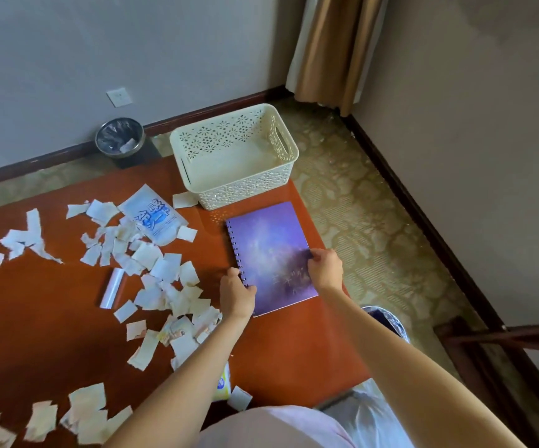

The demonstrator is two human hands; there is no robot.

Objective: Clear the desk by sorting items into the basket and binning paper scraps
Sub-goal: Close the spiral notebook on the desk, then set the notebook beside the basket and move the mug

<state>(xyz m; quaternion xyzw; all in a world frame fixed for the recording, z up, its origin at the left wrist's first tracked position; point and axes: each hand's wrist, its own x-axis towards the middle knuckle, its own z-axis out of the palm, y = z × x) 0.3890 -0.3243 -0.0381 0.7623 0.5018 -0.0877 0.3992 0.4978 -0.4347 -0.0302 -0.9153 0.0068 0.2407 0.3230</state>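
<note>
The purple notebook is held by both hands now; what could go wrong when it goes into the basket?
The basket stands at the desk's far edge, so a bump from the purple notebook might push it off. The left forearm passes beside the paper scraps and could sweep some to the floor.

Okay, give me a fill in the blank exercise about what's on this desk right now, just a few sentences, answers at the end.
1. The left hand and right hand both grip the ____ spiral-bound notebook.
2. The cream perforated plastic basket is ____ inside.
3. The torn white paper scraps lie to the ____ of the notebook.
4. The round black bin stands on the carpeted ____.

Missing words: purple; empty; left; floor.
</note>
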